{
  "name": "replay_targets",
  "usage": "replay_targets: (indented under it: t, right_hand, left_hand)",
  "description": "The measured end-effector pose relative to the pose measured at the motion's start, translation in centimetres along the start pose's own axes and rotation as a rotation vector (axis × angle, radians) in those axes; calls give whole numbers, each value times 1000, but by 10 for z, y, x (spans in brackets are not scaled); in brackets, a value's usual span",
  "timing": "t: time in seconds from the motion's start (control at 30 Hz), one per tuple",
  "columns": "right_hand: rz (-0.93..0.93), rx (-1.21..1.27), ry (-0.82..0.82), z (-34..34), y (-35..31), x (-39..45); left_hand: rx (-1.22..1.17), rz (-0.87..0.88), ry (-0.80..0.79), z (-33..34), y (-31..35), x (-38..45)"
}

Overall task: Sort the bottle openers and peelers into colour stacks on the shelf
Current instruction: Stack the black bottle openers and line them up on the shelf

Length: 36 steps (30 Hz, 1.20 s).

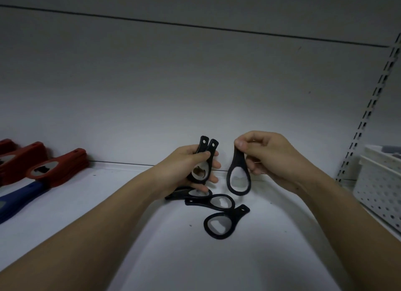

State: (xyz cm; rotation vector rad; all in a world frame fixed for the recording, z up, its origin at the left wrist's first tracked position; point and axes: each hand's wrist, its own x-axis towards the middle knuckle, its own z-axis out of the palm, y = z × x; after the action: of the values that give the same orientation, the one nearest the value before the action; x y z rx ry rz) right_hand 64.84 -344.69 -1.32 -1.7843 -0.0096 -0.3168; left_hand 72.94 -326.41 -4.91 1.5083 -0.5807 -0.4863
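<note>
Clearly my left hand [191,167] gripped two black openers [202,160] together as a growing stack, while my right hand [267,158] pinched another black opener [238,175] by its handle — probably to add it. More black ones [223,222] lay on the shelf [152,236] below; the red stacks [54,167] stood well apart, left.

six black bottle openers [238,178], three red stacks [58,169], one blue tool [19,195], one white basket [379,182]
</note>
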Motion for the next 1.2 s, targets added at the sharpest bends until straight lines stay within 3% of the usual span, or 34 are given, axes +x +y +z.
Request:
replay_targets:
  t: [0.1,0.23,0.4,0.6,0.73,0.93,1.2]
  right_hand:
    - [-7,161,30,8,2,1]
    - [-28,193,81,17,14,5]
    - [-40,157,83,19,19,7]
    - [-114,-269,75,17,25,7]
    - [-183,-499,-23,21,31,8]
    - [-155,-623,-200,38,36,2]
    - [-281,-746,-271,60,39,1]
  left_hand:
    - [-43,-49,-96,5,2,-1]
    - [-41,-31,-233,7,1,-4]
    - [-55,-15,-114,0,-2,0]
    - [-130,7,21,-8,0,2]
    - [-170,6,99,-11,1,3]
    - [-172,66,229,-18,2,4]
    - [-202,111,282,-25,2,4]
